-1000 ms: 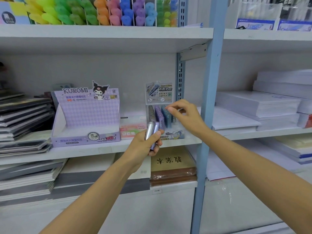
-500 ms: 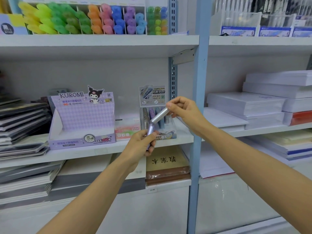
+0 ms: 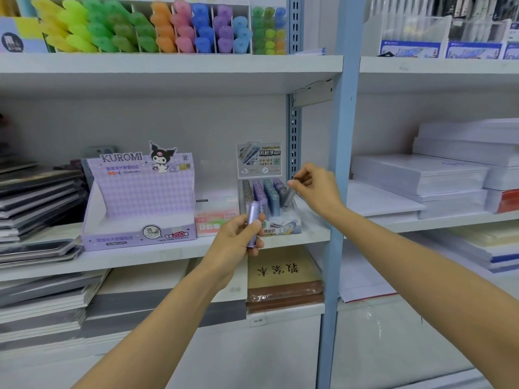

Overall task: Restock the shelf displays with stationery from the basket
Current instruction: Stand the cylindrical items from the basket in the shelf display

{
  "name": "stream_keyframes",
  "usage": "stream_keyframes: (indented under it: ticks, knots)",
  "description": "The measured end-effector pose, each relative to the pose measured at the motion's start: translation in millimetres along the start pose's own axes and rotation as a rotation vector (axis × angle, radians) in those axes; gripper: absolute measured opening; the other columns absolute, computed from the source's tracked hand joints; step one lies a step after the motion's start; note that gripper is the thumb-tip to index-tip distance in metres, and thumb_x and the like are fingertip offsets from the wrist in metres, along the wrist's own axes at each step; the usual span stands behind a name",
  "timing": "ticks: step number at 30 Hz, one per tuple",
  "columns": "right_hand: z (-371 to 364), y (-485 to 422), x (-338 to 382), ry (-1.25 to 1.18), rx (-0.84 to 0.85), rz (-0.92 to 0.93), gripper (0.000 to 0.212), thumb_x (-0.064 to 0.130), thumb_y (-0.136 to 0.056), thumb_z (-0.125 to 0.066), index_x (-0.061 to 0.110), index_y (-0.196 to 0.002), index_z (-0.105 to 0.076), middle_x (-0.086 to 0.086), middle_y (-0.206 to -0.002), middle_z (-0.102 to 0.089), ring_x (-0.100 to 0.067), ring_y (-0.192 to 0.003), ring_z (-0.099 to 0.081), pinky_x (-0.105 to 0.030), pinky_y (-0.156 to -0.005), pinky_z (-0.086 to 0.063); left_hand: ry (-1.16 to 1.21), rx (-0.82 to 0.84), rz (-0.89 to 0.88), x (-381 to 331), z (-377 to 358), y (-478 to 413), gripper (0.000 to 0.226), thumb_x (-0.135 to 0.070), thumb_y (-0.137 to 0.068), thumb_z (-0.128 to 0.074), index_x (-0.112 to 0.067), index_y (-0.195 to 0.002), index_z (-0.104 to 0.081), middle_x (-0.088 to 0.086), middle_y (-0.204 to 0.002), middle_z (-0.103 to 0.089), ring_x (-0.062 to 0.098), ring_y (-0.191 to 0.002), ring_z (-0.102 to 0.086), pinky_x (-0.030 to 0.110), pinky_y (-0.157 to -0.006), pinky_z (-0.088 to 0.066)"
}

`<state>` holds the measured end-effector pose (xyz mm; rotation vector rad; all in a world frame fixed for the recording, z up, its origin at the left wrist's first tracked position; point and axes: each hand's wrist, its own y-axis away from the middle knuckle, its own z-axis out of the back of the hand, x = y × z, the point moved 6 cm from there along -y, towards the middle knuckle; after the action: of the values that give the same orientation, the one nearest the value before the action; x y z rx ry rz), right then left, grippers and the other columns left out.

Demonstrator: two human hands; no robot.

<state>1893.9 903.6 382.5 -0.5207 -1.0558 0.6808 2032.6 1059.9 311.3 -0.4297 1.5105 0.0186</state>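
Spanning the frame, white shelf boards point(image 3: 168, 256) hang on a pale blue upright point(image 3: 341, 164) right of centre, with a grey wall behind. Half a second ago the right hand held a grey tube slanted in the air between the hands, its lower end at the left hand. Now that grey tube point(image 3: 288, 195) stands tilted at the right end of the clear display stand point(image 3: 283, 228) at frame centre, and the right hand point(image 3: 317, 189) pinches its top between thumb and fingertips. The left hand point(image 3: 236, 245), just below and left of the stand, is curled round one lilac tube point(image 3: 252, 220), held upright in front of it. The stand holds rows of grey, lilac and blue tubes under a printed card. Left of it sit a small pink box point(image 3: 216, 219) and a purple KUROMI box point(image 3: 140, 203). At upper left, divided trays hold highlighters point(image 3: 140, 29) sorted by colour. White paper stacks point(image 3: 421, 178) fill the right shelves.
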Motion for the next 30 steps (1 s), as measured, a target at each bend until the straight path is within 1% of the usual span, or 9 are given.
stream_keyframes:
  ticks: [4,8,13,16,18,21,23,27,30]
  knots:
    - [-10,-7,-2,0.101,0.074,0.04,0.021,0.024,-0.081,-0.077,0.01,-0.082,-0.061,-0.001,-0.073,-0.065,-0.014,-0.067,-0.058,-0.027,-0.065,-0.05,0.031,0.015,-0.015,2,3,-1,0.019,-0.015,-0.099,-0.05,-0.009,-0.114,-0.06,0.003,-0.079,-0.062,0.01,-0.064,-0.057,0.021,-0.06,-0.05]
    - [-15,-14,2,0.121,0.113,0.072,0.022,0.026,-0.078,-0.08,0.018,-0.076,-0.059,0.009,-0.064,-0.058,0.0,-0.058,-0.052,-0.016,-0.055,-0.039,0.068,-0.019,-0.026,3,6,-3,0.022,-0.015,-0.098,-0.052,-0.004,-0.118,-0.053,0.005,-0.078,-0.067,0.013,-0.065,-0.059,0.022,-0.061,-0.052]
    - [-22,-10,-2,0.076,0.088,0.075,0.027,0.025,-0.079,-0.079,0.019,-0.078,-0.053,0.009,-0.062,-0.055,0.007,-0.052,-0.051,-0.006,-0.048,-0.036,0.088,-0.031,-0.04,4,6,-3,0.025,-0.014,-0.098,-0.052,0.0,-0.118,-0.048,0.01,-0.084,-0.068,0.015,-0.066,-0.06,0.023,-0.062,-0.053]
    - [-21,-7,-5,0.108,0.052,0.072,0.024,0.032,-0.082,-0.076,0.022,-0.074,-0.054,0.012,-0.062,-0.057,0.004,-0.053,-0.051,-0.008,-0.05,-0.035,0.086,-0.03,-0.036,5,7,-3,0.022,-0.015,-0.099,-0.051,0.0,-0.116,-0.05,0.009,-0.085,-0.069,0.014,-0.067,-0.061,0.023,-0.063,-0.055]
    - [-21,-5,-4,0.151,0.057,0.082,0.019,0.037,-0.086,-0.069,0.024,-0.076,-0.06,0.011,-0.064,-0.06,0.001,-0.058,-0.053,-0.017,-0.054,-0.04,0.086,-0.034,-0.03,7,7,-3,0.021,-0.015,-0.099,-0.05,-0.001,-0.115,-0.051,0.008,-0.085,-0.069,0.014,-0.067,-0.062,0.023,-0.064,-0.056]
    - [-21,-1,-6,0.207,0.095,0.074,0.019,0.033,-0.092,-0.062,0.019,-0.081,-0.069,0.003,-0.073,-0.066,-0.013,-0.068,-0.06,-0.031,-0.065,-0.05,0.086,-0.056,-0.022,8,7,-3,0.019,-0.015,-0.099,-0.051,-0.003,-0.114,-0.053,0.009,-0.087,-0.068,0.013,-0.068,-0.062,0.023,-0.066,-0.057]
    - [-17,3,-2,0.244,0.094,0.092,0.02,0.031,-0.094,-0.06,0.016,-0.087,-0.072,-0.001,-0.084,-0.066,-0.016,-0.074,-0.059,-0.033,-0.071,-0.05,0.07,-0.07,-0.021,10,6,-4,0.019,-0.016,-0.098,-0.052,-0.005,-0.114,-0.055,0.008,-0.087,-0.067,0.012,-0.07,-0.062,0.023,-0.068,-0.057]
    - [-7,21,22,-0.023,0.118,0.18,0.017,0.023,-0.095,-0.058,0.013,-0.103,-0.069,0.0,-0.095,-0.066,-0.016,-0.081,-0.06,-0.026,-0.072,-0.049,0.039,-0.078,-0.028,10,3,-5,0.022,-0.018,-0.098,-0.053,-0.005,-0.114,-0.06,0.005,-0.087,-0.068,0.012,-0.073,-0.063,0.026,-0.072,-0.057]
    - [-13,41,37,-0.271,0.312,0.141,0.02,0.024,-0.095,-0.059,0.017,-0.112,-0.066,0.006,-0.097,-0.068,-0.014,-0.079,-0.064,-0.019,-0.066,-0.049,0.041,-0.066,-0.05,7,-4,-5,0.021,-0.019,-0.099,-0.052,-0.008,-0.112,-0.064,0.002,-0.084,-0.069,0.012,-0.074,-0.064,0.027,-0.074,-0.058]
